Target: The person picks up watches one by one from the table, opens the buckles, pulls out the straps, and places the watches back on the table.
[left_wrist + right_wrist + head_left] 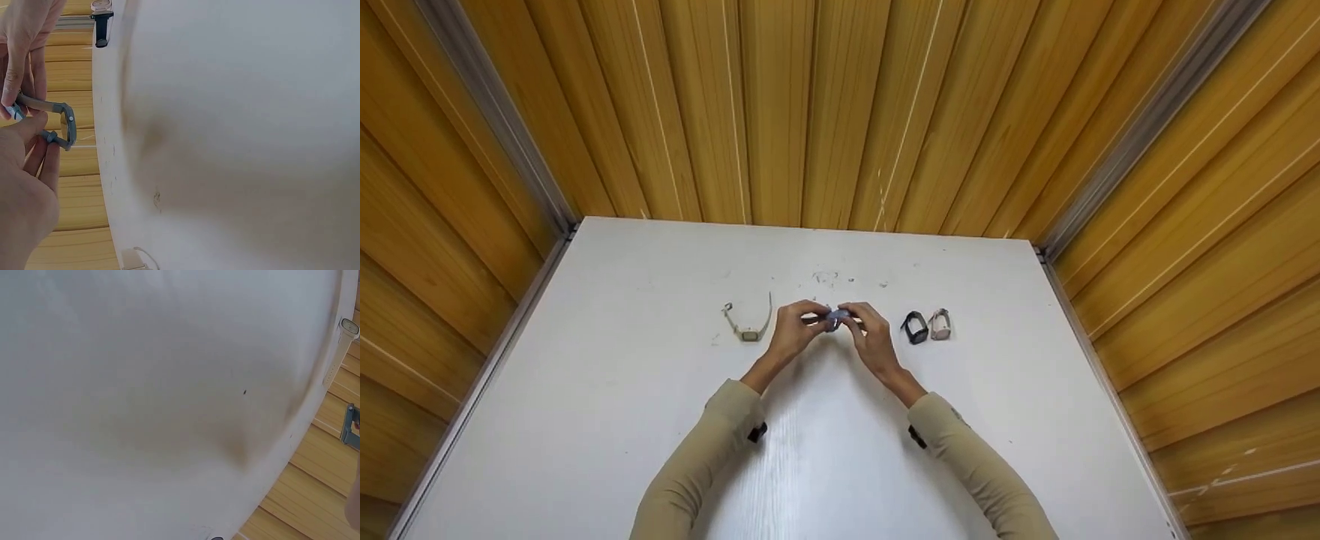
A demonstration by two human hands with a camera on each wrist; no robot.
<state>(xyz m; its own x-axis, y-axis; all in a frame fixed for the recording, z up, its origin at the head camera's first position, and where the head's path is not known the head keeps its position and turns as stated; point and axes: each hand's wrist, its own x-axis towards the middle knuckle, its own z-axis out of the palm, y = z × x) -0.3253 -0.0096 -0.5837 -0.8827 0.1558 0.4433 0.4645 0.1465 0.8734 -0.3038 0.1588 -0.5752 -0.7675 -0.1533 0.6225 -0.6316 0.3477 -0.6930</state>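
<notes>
Both hands hold a blue-grey wristwatch [834, 322] up in front of the person, between the two other groups of watches. My left hand [792, 330] pinches one side of its strap, while fingers of my right hand [875, 339] pinch the other side. In the left wrist view the watch [70, 125] hangs as a bent loop, its strap ends partly hidden by fingers. Only part of the watch [349, 424] and a bit of the right hand [354, 500] show at the right wrist view's edge.
On the white table [645, 420], a beige watch [750, 335] lies with its strap spread out, left of the hands. A black watch [916, 334] and a pale pink watch [941, 330] stand side by side to the right. Wood-patterned walls [840, 112] enclose the table.
</notes>
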